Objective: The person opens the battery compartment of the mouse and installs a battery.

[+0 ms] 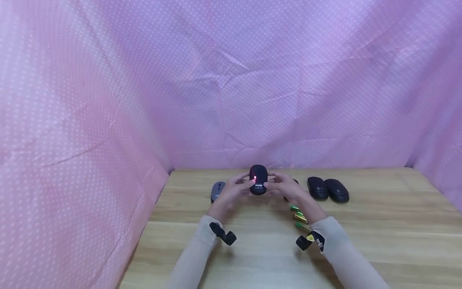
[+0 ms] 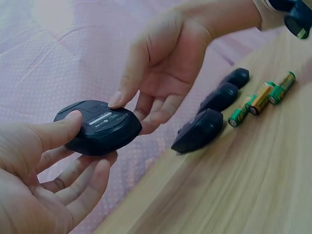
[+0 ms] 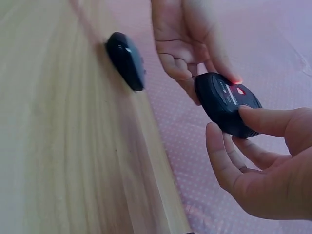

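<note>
A black computer mouse is held up over the far part of the table, its underside facing me. A red light glows on that underside, near a white printed label. My left hand grips its left side, with the thumb on the underside and fingers beneath, as the left wrist view shows. On the other side my right hand pinches it the same way, its thumb on the bottom face near the label.
A grey mouse lies left of my left hand. Two black mice sit to the right, and another black mouse is partly hidden by my right hand in the head view. Several green and gold batteries lie beside my right wrist. A pink dotted cloth hangs behind the wooden table.
</note>
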`<state>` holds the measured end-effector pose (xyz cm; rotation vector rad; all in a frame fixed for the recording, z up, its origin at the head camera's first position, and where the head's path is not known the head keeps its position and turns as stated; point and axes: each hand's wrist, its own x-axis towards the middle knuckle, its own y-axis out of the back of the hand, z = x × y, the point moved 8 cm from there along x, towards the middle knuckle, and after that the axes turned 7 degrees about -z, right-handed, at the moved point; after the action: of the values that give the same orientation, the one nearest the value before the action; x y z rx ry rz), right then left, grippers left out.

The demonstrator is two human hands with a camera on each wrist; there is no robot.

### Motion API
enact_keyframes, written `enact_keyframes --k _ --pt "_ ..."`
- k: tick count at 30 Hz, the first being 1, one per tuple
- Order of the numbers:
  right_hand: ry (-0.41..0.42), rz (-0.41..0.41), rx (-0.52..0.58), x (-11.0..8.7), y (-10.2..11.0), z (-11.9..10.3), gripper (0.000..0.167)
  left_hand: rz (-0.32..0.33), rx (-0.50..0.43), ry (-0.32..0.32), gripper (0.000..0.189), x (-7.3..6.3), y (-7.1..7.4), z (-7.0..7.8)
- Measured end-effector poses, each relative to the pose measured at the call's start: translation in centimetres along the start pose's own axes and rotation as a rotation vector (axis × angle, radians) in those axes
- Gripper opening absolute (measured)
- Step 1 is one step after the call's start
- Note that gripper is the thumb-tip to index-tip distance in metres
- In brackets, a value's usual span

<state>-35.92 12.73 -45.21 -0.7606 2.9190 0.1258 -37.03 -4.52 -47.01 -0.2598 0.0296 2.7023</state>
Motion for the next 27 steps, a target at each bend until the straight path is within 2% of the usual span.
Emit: enact_keyframes --k 5,8,12,17,20,24,27 --pt "-0.027 -0.002 -0.012 0.0 -0.6 -0.2 0.058 -0.001 0.131 -0.041 0.051 -0.6 0.8 0.9" --pt "-0.035 -0.001 -0.024 0.0 -1.0 -0.1 0.054 -0.011 0.168 -0.053 0.049 -1.0 1.0 1.1" --pt "-0.027 0.011 -0.025 -0.1 -1.7 0.0 0.055 -0.023 0.139 -0.08 0.05 -1.7 0.9 1.1" --pt "-0.009 0.06 -0.007 0.1 -1.7 0.0 0.054 -0.018 0.097 -0.136 0.046 -1.7 0.8 1.2" --pt "0.019 0.093 -0.036 0.2 -1.7 -0.1 0.05 -0.019 0.075 -0.165 0.043 -1.9 0.8 1.1" --pt "0.041 0.132 -0.094 0.3 -1.4 -0.4 0.045 -0.026 0.065 -0.17 0.042 -2.1 0.9 1.1" --pt "0.059 0.13 -0.079 0.5 -1.4 -0.7 0.046 -0.03 0.07 -0.152 0.044 -2.2 1.1 1.2"
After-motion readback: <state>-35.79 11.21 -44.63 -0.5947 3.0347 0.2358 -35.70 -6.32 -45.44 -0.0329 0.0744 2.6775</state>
